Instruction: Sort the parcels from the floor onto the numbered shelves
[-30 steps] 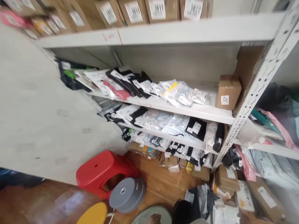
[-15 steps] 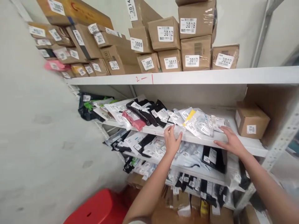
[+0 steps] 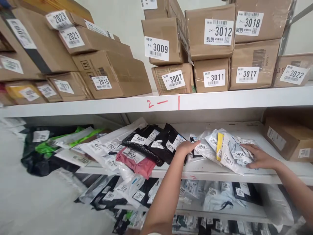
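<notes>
My left hand point(image 3: 187, 148) reaches between a black mailer bag point(image 3: 168, 143) and a clear parcel bag labelled 3008 point(image 3: 202, 148). Its outstretched fingers touch that clear bag's left edge, and its thumb is hidden. At the far end of the same small row, my right hand point(image 3: 260, 158) has its thumb and fingers around the edge of the bags beside the one labelled 3016 point(image 3: 238, 153). Between the hands, a white bag labelled 3013 point(image 3: 228, 160) and a yellow strip point(image 3: 219, 146) lean among overlapping parcels.
Numbered cardboard boxes point(image 3: 209, 32) fill the upper shelf point(image 3: 220, 100). Left of my hands lie a pink bag point(image 3: 137, 163), black mailers and white bags. A brown carton point(image 3: 288, 138) stands at the right. More bagged parcels point(image 3: 215, 197) lie on the shelf below.
The view has moved closer to the shelves. My hands have gone from the shelf's front edge onto both ends of the clear parcel row; my right hand has closed on the bags.
</notes>
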Demonstrator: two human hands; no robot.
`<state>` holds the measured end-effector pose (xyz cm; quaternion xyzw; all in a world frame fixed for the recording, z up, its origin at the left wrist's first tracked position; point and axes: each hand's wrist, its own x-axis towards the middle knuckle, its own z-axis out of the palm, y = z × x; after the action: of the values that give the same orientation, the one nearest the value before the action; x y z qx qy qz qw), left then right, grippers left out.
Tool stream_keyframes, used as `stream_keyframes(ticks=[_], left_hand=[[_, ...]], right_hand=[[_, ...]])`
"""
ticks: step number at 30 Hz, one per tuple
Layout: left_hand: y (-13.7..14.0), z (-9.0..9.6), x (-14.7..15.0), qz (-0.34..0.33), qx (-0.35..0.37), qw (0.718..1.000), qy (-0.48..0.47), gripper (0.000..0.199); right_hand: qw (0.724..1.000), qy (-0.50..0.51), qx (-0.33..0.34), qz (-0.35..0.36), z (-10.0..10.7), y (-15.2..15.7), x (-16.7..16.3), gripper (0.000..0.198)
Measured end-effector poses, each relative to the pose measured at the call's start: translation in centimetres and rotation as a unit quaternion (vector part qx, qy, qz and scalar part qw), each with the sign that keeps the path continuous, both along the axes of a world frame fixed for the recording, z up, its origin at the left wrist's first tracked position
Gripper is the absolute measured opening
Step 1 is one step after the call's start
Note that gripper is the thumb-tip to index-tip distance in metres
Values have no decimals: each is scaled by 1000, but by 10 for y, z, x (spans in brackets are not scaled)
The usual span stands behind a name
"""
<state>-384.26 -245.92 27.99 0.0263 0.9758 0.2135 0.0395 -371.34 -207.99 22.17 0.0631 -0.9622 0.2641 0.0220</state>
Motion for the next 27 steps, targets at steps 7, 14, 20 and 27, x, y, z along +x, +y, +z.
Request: stream_keyframes(ticks=[7, 14, 20, 27], left_hand=[[4, -4, 3, -27, 50, 998, -9, 95], [13, 10, 19, -74, 74, 994, 46, 79], [-17, 45, 23, -73, -26, 993, 90, 69], [-42, 46, 23, -15, -112, 975, 190, 65]], right_hand=[[998, 17, -52, -16, 2, -6, -6, 124], [994, 25, -105, -11, -4, -15, -22, 109], [990, 66, -117, 38, -15, -88, -62, 99], [987, 67, -147, 21, -25, -148, -87, 108]])
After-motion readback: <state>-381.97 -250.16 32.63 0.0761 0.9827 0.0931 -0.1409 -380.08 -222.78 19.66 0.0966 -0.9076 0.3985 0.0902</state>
